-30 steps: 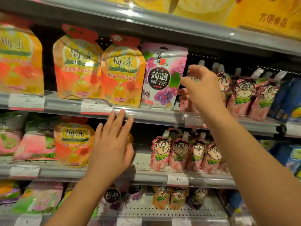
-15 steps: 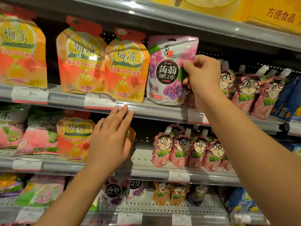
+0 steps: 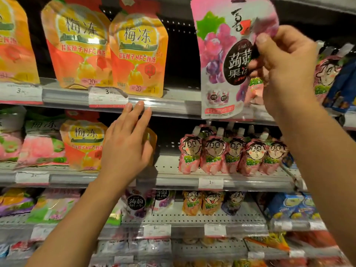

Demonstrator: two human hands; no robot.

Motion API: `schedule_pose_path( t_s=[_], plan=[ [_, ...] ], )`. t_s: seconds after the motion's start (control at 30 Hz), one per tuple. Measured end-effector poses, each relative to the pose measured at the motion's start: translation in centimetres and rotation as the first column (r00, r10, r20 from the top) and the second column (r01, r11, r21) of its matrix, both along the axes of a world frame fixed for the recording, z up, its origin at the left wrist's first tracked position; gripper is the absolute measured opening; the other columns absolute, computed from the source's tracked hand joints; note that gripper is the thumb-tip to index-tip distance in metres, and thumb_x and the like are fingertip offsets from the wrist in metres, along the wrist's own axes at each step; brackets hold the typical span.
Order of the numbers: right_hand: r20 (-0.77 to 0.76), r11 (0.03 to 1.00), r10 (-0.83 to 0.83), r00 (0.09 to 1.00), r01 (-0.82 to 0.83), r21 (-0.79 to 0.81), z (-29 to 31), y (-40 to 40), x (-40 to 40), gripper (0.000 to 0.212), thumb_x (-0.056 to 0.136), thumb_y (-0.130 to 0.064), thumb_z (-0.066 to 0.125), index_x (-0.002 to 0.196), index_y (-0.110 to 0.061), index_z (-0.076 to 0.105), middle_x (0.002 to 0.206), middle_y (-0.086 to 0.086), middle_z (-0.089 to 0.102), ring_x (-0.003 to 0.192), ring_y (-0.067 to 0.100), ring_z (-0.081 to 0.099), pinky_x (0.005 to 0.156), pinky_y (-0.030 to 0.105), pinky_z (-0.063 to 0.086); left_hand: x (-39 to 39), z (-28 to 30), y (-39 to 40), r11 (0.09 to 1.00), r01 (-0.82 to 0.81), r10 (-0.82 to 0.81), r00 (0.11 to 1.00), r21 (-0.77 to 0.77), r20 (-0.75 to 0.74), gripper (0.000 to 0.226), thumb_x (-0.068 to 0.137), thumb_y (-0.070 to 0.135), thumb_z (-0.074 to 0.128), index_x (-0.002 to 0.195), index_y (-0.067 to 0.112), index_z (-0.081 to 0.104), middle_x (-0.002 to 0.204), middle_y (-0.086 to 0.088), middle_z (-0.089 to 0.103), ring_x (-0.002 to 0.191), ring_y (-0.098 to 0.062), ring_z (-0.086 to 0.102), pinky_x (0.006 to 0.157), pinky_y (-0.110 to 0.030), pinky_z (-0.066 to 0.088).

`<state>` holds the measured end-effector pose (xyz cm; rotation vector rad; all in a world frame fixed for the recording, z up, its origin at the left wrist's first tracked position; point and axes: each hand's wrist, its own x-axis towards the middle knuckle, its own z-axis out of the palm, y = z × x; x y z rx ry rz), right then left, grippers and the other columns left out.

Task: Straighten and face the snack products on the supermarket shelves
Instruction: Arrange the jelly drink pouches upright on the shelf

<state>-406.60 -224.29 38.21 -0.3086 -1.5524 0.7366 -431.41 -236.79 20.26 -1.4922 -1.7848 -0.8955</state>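
The upper shelf point(image 3: 173, 105) is carrying 2 orange pouches point(image 3: 107, 53) standing side by side, price tags point(image 3: 107, 96) clipped along its front rail. The middle shelf point(image 3: 173, 178) is holding a row of pink cartoon-face pouches point(image 3: 231, 155) and another orange pouch point(image 3: 82, 143).

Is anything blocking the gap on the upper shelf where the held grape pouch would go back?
Nothing visible does. The right hand holds the grape pouch in front of the shelf; the gap right of the orange pouch looks open.
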Motion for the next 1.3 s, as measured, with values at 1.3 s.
schedule_pose_path(
  t_s=[1.3],
  plan=[
    [0.020,0.441,0.203,0.979,-0.073,-0.894,-41.6,-1.8,-2.0,0.022,0.096,-0.027,0.060,0.101,-0.008,0.071,0.114,0.013,0.073,0.108,0.030,0.071,0.093,0.042,0.058,-3.1,-22.7,-2.0,0.967,0.096,0.178,0.411,-0.237,0.894,0.075,0.091,0.031,0.074,0.153,0.016,0.034,0.115,-0.005,0.065,0.088,-0.020,0.066,0.076,-0.037,0.051]
  ],
)
